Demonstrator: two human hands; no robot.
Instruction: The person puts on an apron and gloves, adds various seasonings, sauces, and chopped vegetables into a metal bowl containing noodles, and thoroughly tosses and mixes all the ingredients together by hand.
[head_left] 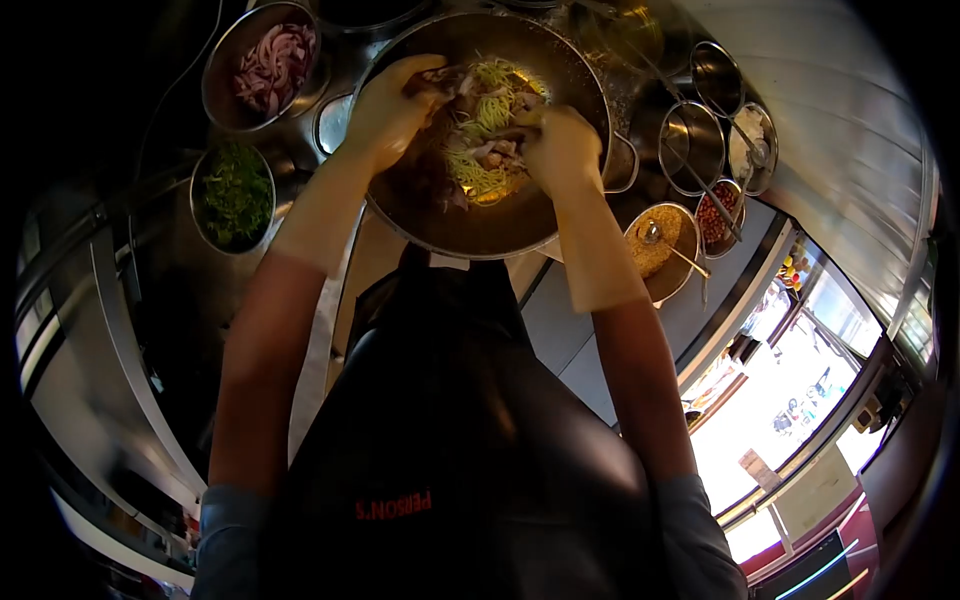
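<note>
A wide metal pan [420,215] holds pale green shreds [492,112] mixed with pieces that look like meat or onion [500,153]. Both hands wear pale, translucent gloves reaching up the forearms. My left hand [392,108] is over the pan's left side, its fingers curled round some dark reddish pieces [432,88]. On the right side of the pan, my right hand [560,145] has its fingers bent down into the mix; the fingertips are partly hidden in the food.
Bowls of sliced red onion [275,68] and green herbs [236,195] stand at the left. To the right are a bowl of yellowish crumbs [655,240] with a spoon, a small bowl of red-brown nuts [714,215], a white ingredient [748,140] and metal pots [692,148].
</note>
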